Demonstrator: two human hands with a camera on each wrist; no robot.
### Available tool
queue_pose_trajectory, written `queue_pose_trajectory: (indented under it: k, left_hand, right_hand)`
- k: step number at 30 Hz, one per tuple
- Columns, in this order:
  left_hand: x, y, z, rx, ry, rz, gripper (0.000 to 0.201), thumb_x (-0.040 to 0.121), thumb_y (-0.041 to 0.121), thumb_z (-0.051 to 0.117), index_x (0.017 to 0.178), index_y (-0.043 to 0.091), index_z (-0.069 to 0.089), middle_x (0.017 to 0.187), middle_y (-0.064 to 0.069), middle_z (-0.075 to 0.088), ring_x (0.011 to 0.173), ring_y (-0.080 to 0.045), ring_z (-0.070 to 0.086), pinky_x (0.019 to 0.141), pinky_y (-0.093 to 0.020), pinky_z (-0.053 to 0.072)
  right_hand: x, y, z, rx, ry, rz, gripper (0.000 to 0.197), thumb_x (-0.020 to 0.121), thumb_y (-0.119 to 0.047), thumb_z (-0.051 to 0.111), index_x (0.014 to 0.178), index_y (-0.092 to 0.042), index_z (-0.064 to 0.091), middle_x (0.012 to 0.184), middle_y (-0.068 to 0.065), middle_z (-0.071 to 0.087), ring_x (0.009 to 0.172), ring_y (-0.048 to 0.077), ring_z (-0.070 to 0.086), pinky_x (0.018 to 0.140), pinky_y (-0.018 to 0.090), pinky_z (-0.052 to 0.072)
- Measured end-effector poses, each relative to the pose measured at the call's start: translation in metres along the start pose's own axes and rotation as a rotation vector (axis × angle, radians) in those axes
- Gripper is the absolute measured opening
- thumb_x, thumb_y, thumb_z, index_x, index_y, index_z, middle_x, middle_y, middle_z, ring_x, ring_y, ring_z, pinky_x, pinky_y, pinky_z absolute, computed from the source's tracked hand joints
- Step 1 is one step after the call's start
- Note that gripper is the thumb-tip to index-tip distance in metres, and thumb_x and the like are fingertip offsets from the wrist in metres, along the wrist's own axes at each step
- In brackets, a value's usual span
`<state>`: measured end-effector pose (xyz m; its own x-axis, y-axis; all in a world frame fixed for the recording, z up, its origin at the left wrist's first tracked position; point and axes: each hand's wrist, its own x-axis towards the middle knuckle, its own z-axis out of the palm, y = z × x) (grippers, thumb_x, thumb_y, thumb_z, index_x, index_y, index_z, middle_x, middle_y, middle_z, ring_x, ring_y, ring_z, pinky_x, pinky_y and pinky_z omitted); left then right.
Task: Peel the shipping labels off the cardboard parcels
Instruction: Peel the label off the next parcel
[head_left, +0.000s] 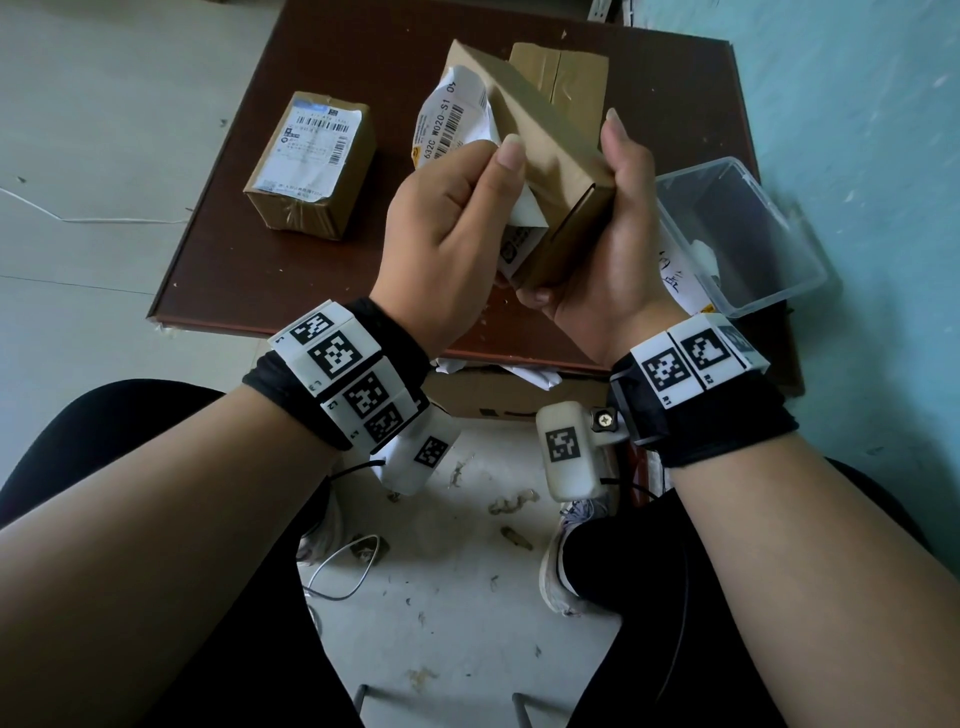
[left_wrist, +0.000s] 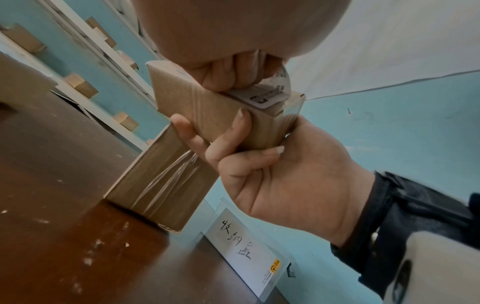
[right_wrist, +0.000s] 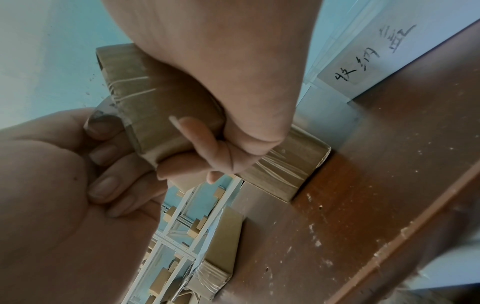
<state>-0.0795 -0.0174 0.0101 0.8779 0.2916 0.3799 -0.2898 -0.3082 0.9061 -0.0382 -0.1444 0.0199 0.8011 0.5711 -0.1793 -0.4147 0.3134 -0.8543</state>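
My right hand (head_left: 618, 228) gripped the parcel (head_left: 540, 156) above the table's (head_left: 218, 249) near edge to brace it, so my left hand (head_left: 447, 218) could pinch the half-peeled label (head_left: 452, 130).

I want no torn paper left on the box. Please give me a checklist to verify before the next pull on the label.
1. Right hand grips the held parcel firmly, fingers round it: ok.
2. Left hand pinches the shipping label: ok.
3. Label fully free of the parcel: not ok; its near end is still stuck to the box.
4. Label in one piece: cannot tell; it is crumpled.
5. Parcel clear of the brown table: ok; it is lifted.
6. Second parcel on the table peeled: not ok; its label is on.
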Motion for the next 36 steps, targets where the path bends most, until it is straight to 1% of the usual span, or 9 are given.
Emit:
queue_pose_trajectory:
  k: [4,7,11,16,22,26,30,32,36]
  left_hand:
    - [0.000,-0.001,0.000,-0.012,0.000,-0.003,0.042,0.111,0.019,0.048,0.072,0.006,0.047,0.067,-0.006,0.041,0.063,-0.011,0.038,0.057,-0.034,0.032]
    - [0.000,0.000,0.000,-0.006,-0.001,-0.001,0.040,0.111,0.019,0.047,0.072,0.012,0.045,0.066,-0.002,0.040,0.063,-0.010,0.037,0.058,-0.031,0.032]
    - [0.000,0.000,0.000,-0.004,-0.009,0.002,0.040,0.111,0.019,0.047,0.071,0.015,0.045,0.066,-0.001,0.040,0.063,-0.011,0.037,0.058,-0.032,0.032]
    - [0.001,-0.001,-0.001,-0.005,-0.011,-0.001,0.040,0.111,0.018,0.046,0.072,0.010,0.045,0.067,-0.005,0.040,0.064,-0.010,0.037,0.059,-0.032,0.031]
    - [0.001,0.000,0.000,0.003,-0.022,-0.013,0.041,0.111,0.020,0.047,0.070,0.023,0.044,0.066,0.003,0.042,0.063,-0.007,0.038,0.059,-0.027,0.033]
    - [0.002,0.000,-0.001,-0.004,-0.029,-0.016,0.041,0.111,0.020,0.047,0.070,0.016,0.045,0.065,0.002,0.040,0.062,-0.008,0.036,0.059,-0.029,0.031]
    - [0.003,-0.002,-0.003,-0.011,-0.035,-0.015,0.045,0.111,0.020,0.047,0.072,-0.002,0.049,0.067,-0.008,0.040,0.064,-0.014,0.037,0.059,-0.033,0.031]
    - [0.003,0.000,-0.004,-0.009,-0.045,-0.010,0.042,0.111,0.019,0.047,0.072,0.003,0.050,0.067,-0.008,0.041,0.064,-0.013,0.038,0.058,-0.031,0.032]
    - [0.003,0.002,-0.004,-0.015,-0.063,-0.008,0.040,0.111,0.018,0.047,0.071,0.018,0.047,0.065,0.008,0.041,0.061,-0.006,0.038,0.058,-0.025,0.033]
  right_hand:
    - [0.000,-0.002,0.002,0.004,0.014,0.010,0.078,0.113,-0.064,0.014,0.121,-0.009,0.067,0.085,0.007,0.061,0.066,0.023,0.050,0.046,0.031,0.018]
    - [-0.003,-0.004,0.005,0.040,0.024,0.021,0.077,0.113,-0.063,0.014,0.120,-0.008,0.067,0.083,0.005,0.065,0.063,0.020,0.056,0.042,0.022,0.028]
    - [-0.005,-0.005,0.007,0.064,0.021,0.029,0.078,0.114,-0.063,0.013,0.130,-0.004,0.063,0.083,0.006,0.068,0.061,0.018,0.062,0.041,0.021,0.039]
    - [-0.003,-0.003,0.005,0.036,0.024,0.025,0.079,0.113,-0.065,0.013,0.129,-0.006,0.063,0.084,0.006,0.066,0.063,0.020,0.057,0.042,0.022,0.029]
    - [0.000,-0.002,0.000,-0.017,0.029,0.034,0.083,0.112,-0.067,0.011,0.130,-0.007,0.064,0.086,0.008,0.062,0.065,0.023,0.052,0.048,0.030,0.018]
    - [0.000,-0.002,0.001,0.003,0.036,0.042,0.081,0.112,-0.067,0.011,0.122,-0.009,0.068,0.084,0.005,0.065,0.063,0.021,0.055,0.046,0.026,0.024]
    - [0.001,-0.002,-0.001,-0.005,0.028,0.053,0.083,0.112,-0.068,0.010,0.122,-0.010,0.069,0.083,0.005,0.066,0.063,0.022,0.055,0.046,0.026,0.025]
    - [0.002,-0.002,-0.002,-0.017,0.032,0.060,0.083,0.111,-0.069,0.011,0.120,-0.011,0.070,0.083,0.005,0.067,0.063,0.023,0.055,0.049,0.028,0.021]
    - [0.003,-0.001,-0.005,-0.023,0.035,0.070,0.084,0.111,-0.071,0.012,0.119,-0.011,0.070,0.085,0.007,0.065,0.065,0.023,0.056,0.054,0.033,0.016]
